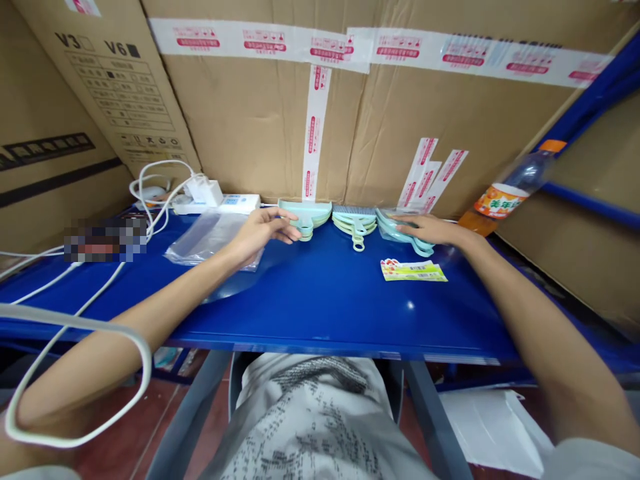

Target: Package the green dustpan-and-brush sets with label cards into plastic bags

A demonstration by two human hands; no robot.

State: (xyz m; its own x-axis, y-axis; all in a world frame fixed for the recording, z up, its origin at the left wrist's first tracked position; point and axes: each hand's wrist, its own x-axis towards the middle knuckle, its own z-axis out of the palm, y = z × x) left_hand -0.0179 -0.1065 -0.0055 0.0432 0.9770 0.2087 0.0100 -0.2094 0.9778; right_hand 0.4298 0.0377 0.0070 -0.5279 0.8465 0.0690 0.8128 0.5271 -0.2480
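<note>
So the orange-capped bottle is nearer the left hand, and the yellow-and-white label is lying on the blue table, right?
Not quite: the orange-capped bottle is nearer the right hand, not the left hand, as the head view shows. The yellow-and-white label is indeed lying on the blue table.

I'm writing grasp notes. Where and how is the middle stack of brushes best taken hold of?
Probably by the handle of the brushes, pinched across its narrow width, coming from the person's side: it points that way and ends in a ring, while the wide bristles face the cardboard.
</note>
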